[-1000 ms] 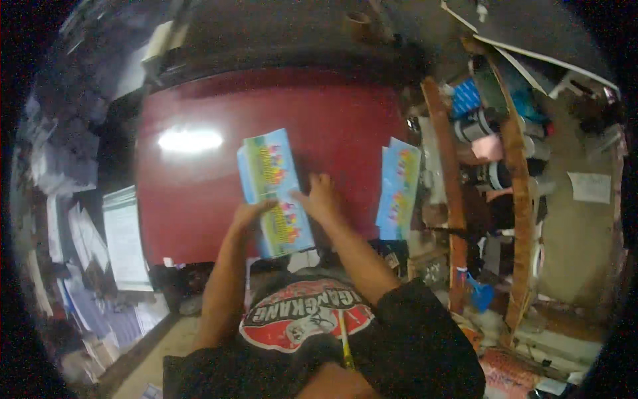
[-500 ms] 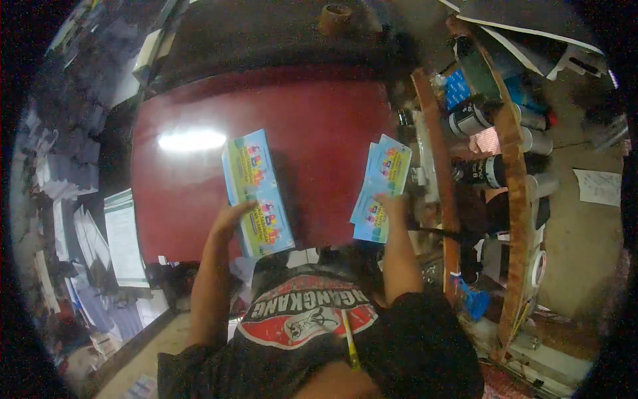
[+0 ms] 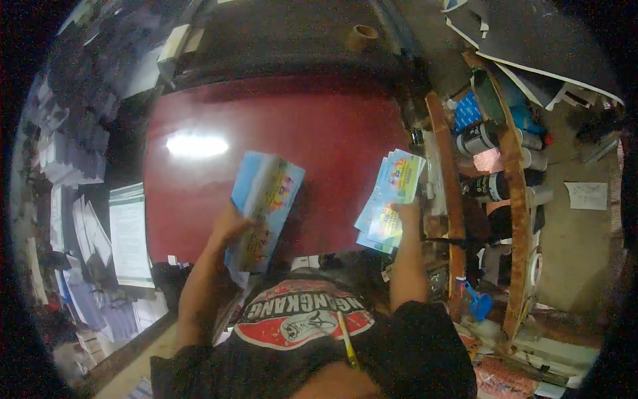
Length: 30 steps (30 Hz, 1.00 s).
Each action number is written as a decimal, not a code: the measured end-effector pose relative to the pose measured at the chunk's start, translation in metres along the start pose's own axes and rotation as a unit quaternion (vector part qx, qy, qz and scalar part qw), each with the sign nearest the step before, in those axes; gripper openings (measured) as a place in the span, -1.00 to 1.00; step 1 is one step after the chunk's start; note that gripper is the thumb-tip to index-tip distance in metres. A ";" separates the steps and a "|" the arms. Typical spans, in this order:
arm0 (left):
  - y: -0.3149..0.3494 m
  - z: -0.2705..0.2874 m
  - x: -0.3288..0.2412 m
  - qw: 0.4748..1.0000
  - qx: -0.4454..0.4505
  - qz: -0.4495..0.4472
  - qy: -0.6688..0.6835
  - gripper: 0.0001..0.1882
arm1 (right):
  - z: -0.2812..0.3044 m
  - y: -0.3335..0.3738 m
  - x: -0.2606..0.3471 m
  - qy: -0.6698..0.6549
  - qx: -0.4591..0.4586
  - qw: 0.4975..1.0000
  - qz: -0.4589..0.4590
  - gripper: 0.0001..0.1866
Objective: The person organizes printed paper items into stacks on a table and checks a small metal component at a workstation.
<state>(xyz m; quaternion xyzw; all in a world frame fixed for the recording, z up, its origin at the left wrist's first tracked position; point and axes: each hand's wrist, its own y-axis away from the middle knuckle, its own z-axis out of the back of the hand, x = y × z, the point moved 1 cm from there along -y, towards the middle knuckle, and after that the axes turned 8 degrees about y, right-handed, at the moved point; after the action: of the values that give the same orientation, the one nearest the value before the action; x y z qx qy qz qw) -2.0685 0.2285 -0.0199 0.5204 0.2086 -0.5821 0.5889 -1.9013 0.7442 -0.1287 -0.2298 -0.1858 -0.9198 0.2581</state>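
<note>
My left hand (image 3: 232, 227) is closed on the left edge of a stack of printed leaflets (image 3: 276, 193), light blue with yellow-green panels and small colourful figures. Its upper end leans to the right, and the print is partly smeared by motion. In my right hand (image 3: 408, 216) is a smaller bunch of matching leaflets (image 3: 392, 178), with the thumb across the front. These are fanned, so several edges show stepped at the top and lower left. Both bunches are apart, held above a dark red work surface (image 3: 319, 133).
Paper piles (image 3: 73, 153) and a printed sheet (image 3: 129, 233) lie at the left. On the right, a wooden rack (image 3: 517, 199) holds black-and-white tubs (image 3: 484, 187) and a blue plastic item (image 3: 477, 302). A brown tape roll (image 3: 362, 38) stands at the back.
The left leaflets have swung from leaning left to leaning right. The right bunch is spread more widely, showing more edges. The whole view has shifted slightly.
</note>
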 end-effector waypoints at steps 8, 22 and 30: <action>0.027 0.003 -0.020 0.894 -0.128 -0.160 -0.399 -0.42 | 0.033 0.090 0.128 0.294 -0.075 0.952 0.026 -0.47; 0.038 -0.009 -0.033 0.915 -0.081 -0.037 -0.393 -0.28 | 0.044 0.024 0.140 0.315 -0.011 0.938 0.146 -0.29; 0.034 -0.015 -0.027 0.893 -0.067 0.004 -0.446 -0.05 | 0.008 -0.052 0.072 0.142 0.112 0.980 0.087 -0.15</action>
<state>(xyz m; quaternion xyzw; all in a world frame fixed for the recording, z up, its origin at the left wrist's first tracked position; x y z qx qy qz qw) -2.0384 0.2459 0.0101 0.1666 -0.0398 -0.7354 0.6557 -1.9821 0.7613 -0.0965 -0.0816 -0.2281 -0.8904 0.3853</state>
